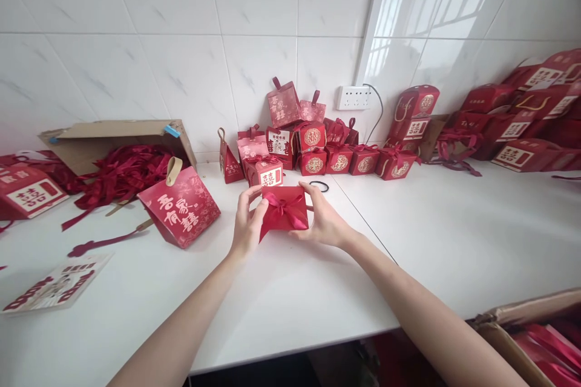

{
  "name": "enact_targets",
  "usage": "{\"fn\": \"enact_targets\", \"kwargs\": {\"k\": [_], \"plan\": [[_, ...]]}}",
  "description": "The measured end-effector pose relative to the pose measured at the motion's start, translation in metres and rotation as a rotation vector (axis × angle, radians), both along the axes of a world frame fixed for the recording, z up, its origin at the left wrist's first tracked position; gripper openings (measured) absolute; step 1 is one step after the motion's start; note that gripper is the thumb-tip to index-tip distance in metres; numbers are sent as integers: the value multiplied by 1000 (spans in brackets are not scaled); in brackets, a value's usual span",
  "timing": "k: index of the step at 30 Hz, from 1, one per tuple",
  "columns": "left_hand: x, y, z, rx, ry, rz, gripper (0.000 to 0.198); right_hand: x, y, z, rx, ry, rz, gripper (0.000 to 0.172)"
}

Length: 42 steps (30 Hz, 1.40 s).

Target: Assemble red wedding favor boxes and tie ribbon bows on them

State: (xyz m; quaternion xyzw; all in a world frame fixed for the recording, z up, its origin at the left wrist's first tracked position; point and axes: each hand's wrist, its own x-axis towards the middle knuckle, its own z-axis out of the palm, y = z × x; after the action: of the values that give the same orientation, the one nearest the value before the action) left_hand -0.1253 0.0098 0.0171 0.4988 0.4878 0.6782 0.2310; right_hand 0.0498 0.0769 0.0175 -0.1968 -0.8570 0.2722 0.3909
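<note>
Between my two hands is a small red gift box [296, 196] with a pink-red ribbon bow [285, 208] tied on the side facing me. My left hand [247, 221] grips its left side, thumb on the front near the bow. On the right side, my right hand [324, 216] is closed round the edge, fingers at the top and bottom. A ribbon tail hangs at the lower left corner. Just behind stands another red box with a white double-happiness label [271, 178]. Left of my left hand is a larger red triangular box [186, 208] with a beige loop.
Several finished red boxes [313, 162] are stacked against the tiled wall. A cardboard box [122, 133] spills red ribbons [129, 172] at the left. A printed card [57, 284] lies front left. More boxes [521, 115] pile up at right; an open carton [512, 314] sits lower right.
</note>
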Motion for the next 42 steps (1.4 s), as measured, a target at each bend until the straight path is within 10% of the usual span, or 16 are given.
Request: {"fn": "enact_targets", "kwargs": {"k": [8,17,42], "plan": [[3,-1,3,121,295,300,17,-2,-1,-1,32,-7,6,97],[10,-14,8,691,898,249,16,-7,-7,-2,158,140,-85,94],[12,-17,7,736,899,234,12,-3,-12,1,319,221,-189,96]]}}
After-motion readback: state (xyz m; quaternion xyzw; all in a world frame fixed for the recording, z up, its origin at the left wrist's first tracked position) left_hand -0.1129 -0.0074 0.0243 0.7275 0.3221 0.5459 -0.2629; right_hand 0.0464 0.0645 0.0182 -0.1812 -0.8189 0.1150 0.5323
